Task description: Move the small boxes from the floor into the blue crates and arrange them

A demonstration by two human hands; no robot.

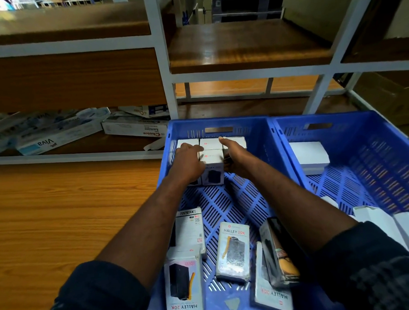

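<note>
While the right hand (234,157) grips the upright box (212,168) at the twelve o'clock end of the left blue crate (259,138), the left hand (187,162) presses its other side, finger curl unclear. It probably wants sliding flush against the back row (211,142). The boxes are glossy, rectangular card and the crate is slotted plastic; loose boxes (233,252) lie at six o'clock.

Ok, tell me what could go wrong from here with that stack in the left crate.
1. The front box stands upright between the left hand and right hand, with open floor of the left crate in front of it. If the hands let go unevenly, it may tip forward.
2. The leaning box is propped close beside the right forearm, so pulling that arm back could knock it over.
</note>
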